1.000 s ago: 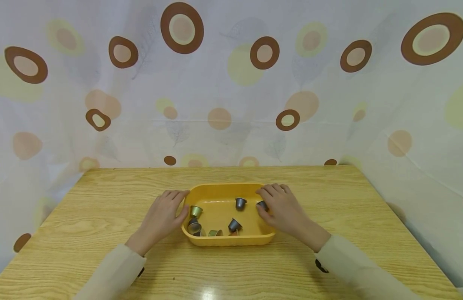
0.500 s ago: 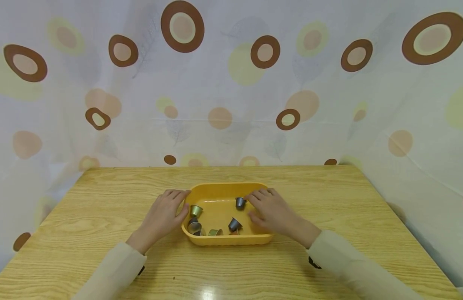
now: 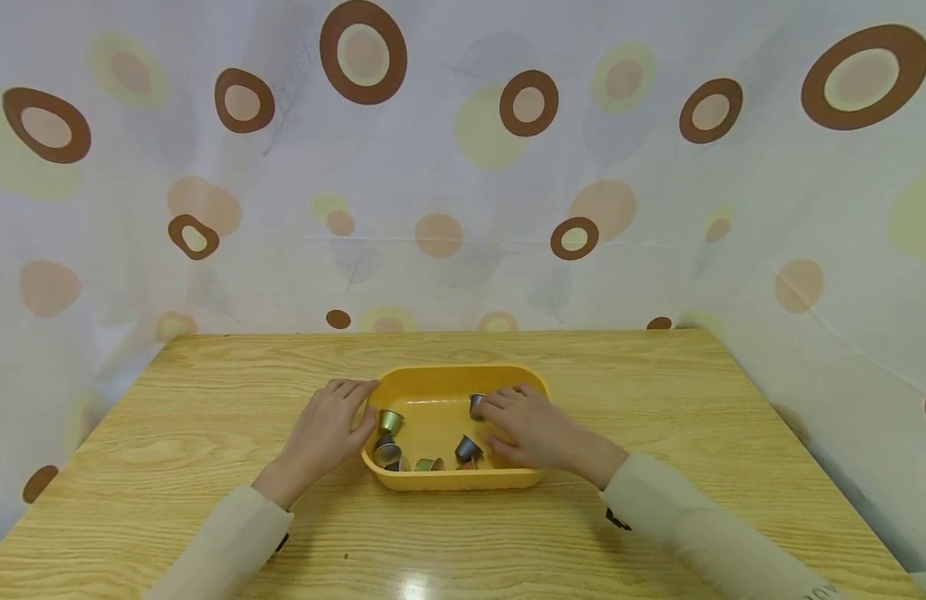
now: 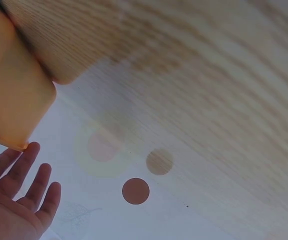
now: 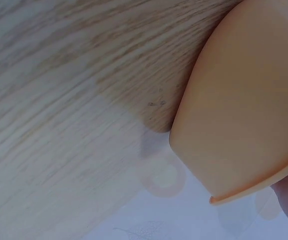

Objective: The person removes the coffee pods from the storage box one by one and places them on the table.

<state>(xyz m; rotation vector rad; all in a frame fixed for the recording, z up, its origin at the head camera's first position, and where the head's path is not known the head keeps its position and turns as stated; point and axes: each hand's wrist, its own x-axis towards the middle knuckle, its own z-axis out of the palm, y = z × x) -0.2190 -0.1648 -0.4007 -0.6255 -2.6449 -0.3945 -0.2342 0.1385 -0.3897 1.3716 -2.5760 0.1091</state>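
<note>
A yellow plastic tub sits on the table, with several coffee capsules in it. My left hand rests at its left end; the left wrist view shows spread fingers touching the rim. My right hand hovers over the tub's right half, fingers loosely bent. Its fingertips partly cover a dark capsule near the back; contact cannot be told. Another dark capsule lies tilted in front of the thumb. Whatever is under the right palm is hidden.
At the tub's left end are a green-gold capsule and a dark one with its silver lid up. Along the front wall lies a pale gold capsule. A patterned cloth hangs behind the wooden table.
My right hand has moved left from the tub's right end to its inside, over the dark capsules. The far-right capsule is now hidden from view. The left hand has stayed put.
</note>
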